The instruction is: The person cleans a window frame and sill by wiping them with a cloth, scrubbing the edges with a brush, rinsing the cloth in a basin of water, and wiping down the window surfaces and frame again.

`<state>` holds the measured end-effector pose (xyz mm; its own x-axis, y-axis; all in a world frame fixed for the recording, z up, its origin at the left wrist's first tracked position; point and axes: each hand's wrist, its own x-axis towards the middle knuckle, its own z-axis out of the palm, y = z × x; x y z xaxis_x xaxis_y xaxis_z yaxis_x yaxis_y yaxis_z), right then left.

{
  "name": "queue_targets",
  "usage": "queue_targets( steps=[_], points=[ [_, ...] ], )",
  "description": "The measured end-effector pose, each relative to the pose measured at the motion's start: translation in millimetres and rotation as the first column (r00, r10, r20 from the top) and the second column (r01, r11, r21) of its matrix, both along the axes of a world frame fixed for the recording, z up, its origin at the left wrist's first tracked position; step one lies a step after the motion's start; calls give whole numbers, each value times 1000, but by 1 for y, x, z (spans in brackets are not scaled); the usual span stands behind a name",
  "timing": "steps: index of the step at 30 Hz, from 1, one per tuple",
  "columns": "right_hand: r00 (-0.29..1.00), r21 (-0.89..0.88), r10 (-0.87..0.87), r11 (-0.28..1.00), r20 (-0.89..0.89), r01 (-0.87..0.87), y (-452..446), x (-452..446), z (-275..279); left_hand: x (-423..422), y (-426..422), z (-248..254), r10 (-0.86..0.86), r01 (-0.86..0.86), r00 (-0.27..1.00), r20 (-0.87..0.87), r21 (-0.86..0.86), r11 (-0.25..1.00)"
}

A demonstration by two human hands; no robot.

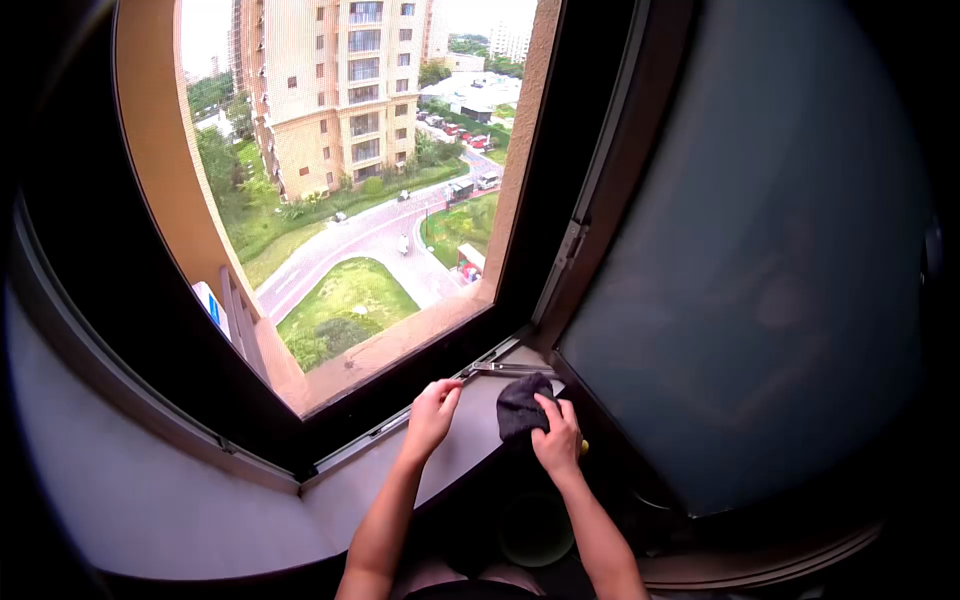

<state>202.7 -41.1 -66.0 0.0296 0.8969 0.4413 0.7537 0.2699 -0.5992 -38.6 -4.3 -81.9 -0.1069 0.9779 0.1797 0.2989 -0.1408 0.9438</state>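
My right hand (558, 436) is closed on a dark, bunched cloth (520, 408), holding it over the pale window sill (478, 425). Just beyond the cloth, a metal window stay (515, 368) spans the corner of the frame. My left hand (434, 414) is at the bottom rail of the window frame (395, 425), near the left end of the stay. Its thumb and fingers are pinched together; whatever lies between them is too small to make out.
The window looks out from high up onto a tall building (330, 90) and a curved road (370, 235). An opened sash with a dark glass pane (750, 270) stands on the right. Below my arms is a dim round container, perhaps a bucket (537, 530).
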Motion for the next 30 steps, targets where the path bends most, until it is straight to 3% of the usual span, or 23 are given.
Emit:
queue_targets(
  steps=[3,5,7,9,12,13,15,16,18,20,22,23,27,30],
  points=[
    [997,-72,-66,995,-49,62,-15,2,-3,16,-15,-17,-169,171,985,30,-124,977],
    [969,-92,-96,993,-228,77,-17,-3,12,29,-29,21,-414,421,906,88,-285,861],
    [934,-105,-33,994,-356,-5,-9,0,13,45,-38,23,-497,520,850,172,-130,844],
    [973,-146,-13,989,-230,-22,-16,-1,32,52,-31,17,-349,349,935,70,9,937],
    [976,-175,9,983,-220,-49,-17,-3,33,44,-19,17,-201,201,960,195,19,979],
    [976,-172,18,983,-218,-57,-15,-9,37,45,-18,22,-100,66,981,167,197,978],
    [994,-219,25,975,-108,-48,-11,-26,47,37,-22,41,12,-22,998,62,160,987],
    [998,-119,55,992,33,-51,-6,-35,47,32,-29,50,23,-32,998,61,158,987],
    [975,-106,158,984,157,-142,8,-52,38,17,-38,60,214,-136,899,-383,220,966],
    [939,-175,275,955,207,-241,15,-74,20,-6,-44,37,53,-11,764,-643,69,998],
    [785,-167,334,942,521,-290,3,-95,-14,-23,-53,16,-178,67,638,-749,-176,982],
    [694,-136,302,949,653,-285,0,-100,-29,-27,-58,6,-167,65,696,-699,-170,983],
    [686,-37,280,937,672,-347,30,-85,-33,-24,-60,6,-89,22,810,-580,-123,992],
    [715,-8,161,977,681,-213,51,-81,-27,-18,-59,7,-4,-20,851,-526,-40,999]
  ],
)
